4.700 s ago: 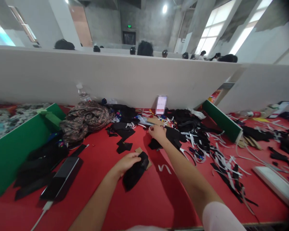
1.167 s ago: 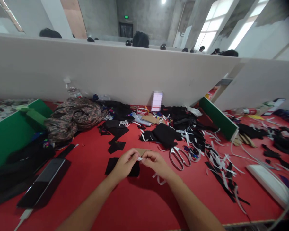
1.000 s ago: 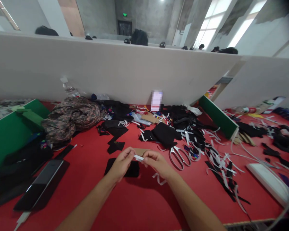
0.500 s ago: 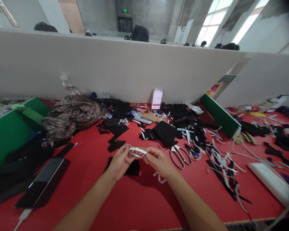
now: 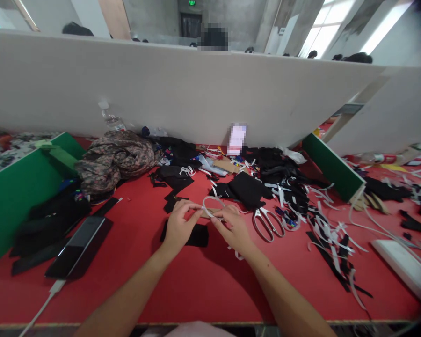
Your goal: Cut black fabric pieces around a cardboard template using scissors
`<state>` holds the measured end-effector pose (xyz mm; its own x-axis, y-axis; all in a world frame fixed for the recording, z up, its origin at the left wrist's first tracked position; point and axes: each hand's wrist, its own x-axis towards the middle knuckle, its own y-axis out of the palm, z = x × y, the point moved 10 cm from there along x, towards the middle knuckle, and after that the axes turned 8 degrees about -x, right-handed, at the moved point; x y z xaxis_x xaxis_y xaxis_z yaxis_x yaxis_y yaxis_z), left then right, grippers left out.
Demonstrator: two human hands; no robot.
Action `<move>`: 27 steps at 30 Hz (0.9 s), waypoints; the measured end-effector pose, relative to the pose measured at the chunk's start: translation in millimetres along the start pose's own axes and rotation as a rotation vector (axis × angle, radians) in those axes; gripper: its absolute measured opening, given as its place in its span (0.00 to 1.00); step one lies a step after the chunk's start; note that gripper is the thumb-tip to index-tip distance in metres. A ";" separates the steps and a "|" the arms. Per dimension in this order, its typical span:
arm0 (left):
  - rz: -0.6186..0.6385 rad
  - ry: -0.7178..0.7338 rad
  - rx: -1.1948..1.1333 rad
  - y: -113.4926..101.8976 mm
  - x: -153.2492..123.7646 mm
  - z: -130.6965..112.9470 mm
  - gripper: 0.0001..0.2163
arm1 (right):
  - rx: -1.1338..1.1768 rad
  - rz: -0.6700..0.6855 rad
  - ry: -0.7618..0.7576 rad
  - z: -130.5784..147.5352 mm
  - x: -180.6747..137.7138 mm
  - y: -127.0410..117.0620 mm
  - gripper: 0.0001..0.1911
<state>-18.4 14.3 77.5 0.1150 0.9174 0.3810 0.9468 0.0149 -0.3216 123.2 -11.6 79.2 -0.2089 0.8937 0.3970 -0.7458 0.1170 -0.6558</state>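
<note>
Both hands meet over the red table [image 5: 203, 285], pinching a loop of white elastic strip [image 5: 212, 203] between them. My left hand [image 5: 181, 227] holds the loop's left end with its fingertips closed. Its right end is pinched by my right hand [image 5: 234, 228]. Under the hands lies a flat black fabric piece [image 5: 193, 235]. Just to the right of my right hand rest the scissors [image 5: 268, 222].
A phone [image 5: 80, 239] on a cable lies at the left beside a green divider [image 5: 17, 187]. A patterned cloth heap [image 5: 117, 157], black fabric scraps [image 5: 247, 187] and white strips [image 5: 328, 234] crowd the back and right. A grey partition [image 5: 196, 93] closes the far edge.
My right hand came back from the far scrap pile to meet the left. The folded white strip between my fingers has been pulled open into a loop.
</note>
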 end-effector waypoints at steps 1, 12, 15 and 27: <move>-0.002 0.010 0.009 -0.2 -0.2 -1.2 0.06 | -0.027 0.007 -0.017 1.1 0.0 1.3 0.07; 0.022 -0.154 0.055 5.0 5.3 32.3 0.08 | -0.417 0.018 -0.056 -15.5 5.6 -15.6 0.13; 0.039 -0.149 -0.001 12.7 4.0 33.6 0.08 | -0.563 0.008 -0.102 -16.1 5.5 -21.5 0.17; 0.179 0.104 0.339 31.6 0.0 18.2 0.10 | -0.411 -0.031 -0.099 -9.8 4.3 -13.6 0.11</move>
<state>6.0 22.0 51.5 0.3155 0.8724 0.3734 0.7578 0.0053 -0.6524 138.6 -5.1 83.5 -0.2652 0.8435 0.4671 -0.4428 0.3238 -0.8361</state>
